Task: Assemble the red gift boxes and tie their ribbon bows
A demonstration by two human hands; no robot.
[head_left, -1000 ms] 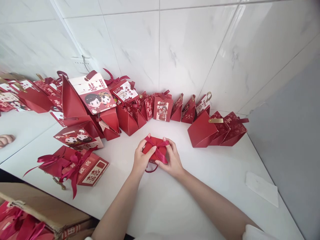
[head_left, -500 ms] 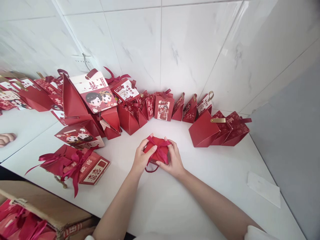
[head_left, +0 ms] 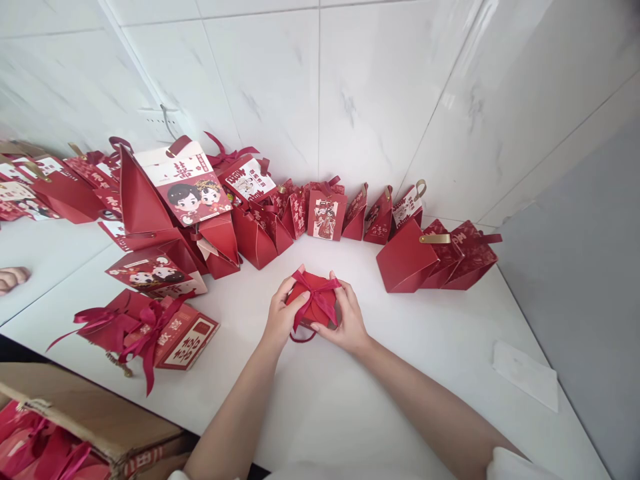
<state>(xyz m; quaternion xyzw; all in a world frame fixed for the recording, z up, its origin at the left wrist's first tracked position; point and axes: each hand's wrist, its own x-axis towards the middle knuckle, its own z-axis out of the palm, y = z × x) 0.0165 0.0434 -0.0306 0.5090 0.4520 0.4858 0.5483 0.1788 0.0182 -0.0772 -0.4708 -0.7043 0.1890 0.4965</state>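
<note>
Between our two hands sits a small red gift box, in front of us over the white table; we cannot tell whether its base touches the surface. Our left hand curls around its left side, thumb on the top; our right hand clasps the other side, thumb at the near edge. We cannot tell if any finger also pinches the magenta ribbon bow spread across the top. A dark red cord loop hangs out on the near side.

To our left lie ribbon-tied boxes with a double-happiness panel, beside a gold-toned chain. Behind them leans a box printed with a cartoon couple. Along the tiled wall stands a box picturing a robed figure, and farther right a red box with a gold strap. A flat white piece lies near the right edge. At lower left, a cardboard carton holds more ribboned boxes. Another person's hand rests at far left.
</note>
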